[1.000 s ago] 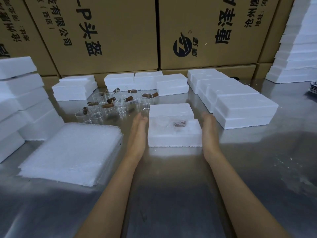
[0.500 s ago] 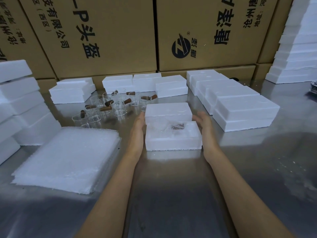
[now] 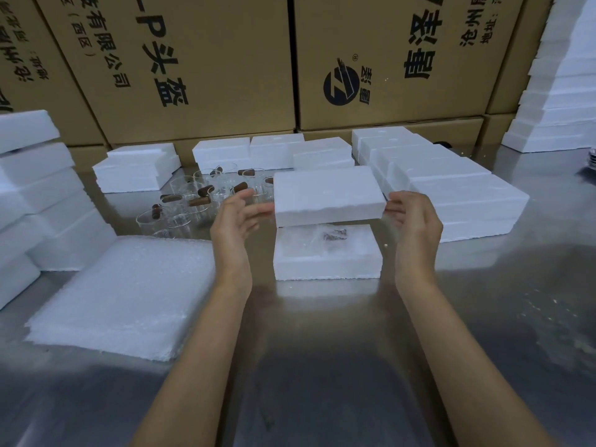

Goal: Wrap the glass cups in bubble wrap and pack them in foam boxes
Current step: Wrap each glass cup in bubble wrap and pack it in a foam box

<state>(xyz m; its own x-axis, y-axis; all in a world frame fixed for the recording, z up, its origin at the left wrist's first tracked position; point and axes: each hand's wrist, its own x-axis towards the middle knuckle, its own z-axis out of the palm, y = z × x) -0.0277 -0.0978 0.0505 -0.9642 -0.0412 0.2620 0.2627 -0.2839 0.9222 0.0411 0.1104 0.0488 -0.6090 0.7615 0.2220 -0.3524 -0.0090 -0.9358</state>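
1. Both forearms reach forward over the steel worktop point(image 3: 322, 366). The left hand point(image 3: 233, 221) and right hand point(image 3: 416, 221) each pinch one end of a white foam lid point(image 3: 327, 195).
2. The lid hovers level just above the open foam box point(image 3: 325, 262), which holds a bubble-wrapped glass cup point(image 3: 332, 237).
3. Half a second ago the lid lay behind the box; now it is lifted.
4. Unwrapped glass cups point(image 3: 206, 201) stand left of the box.

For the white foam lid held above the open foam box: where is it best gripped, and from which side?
By its two short end faces, one hand from each side. The flat white rectangular foam lid is wide, thin and level, as the left hand and right hand hold it above the open white foam box.
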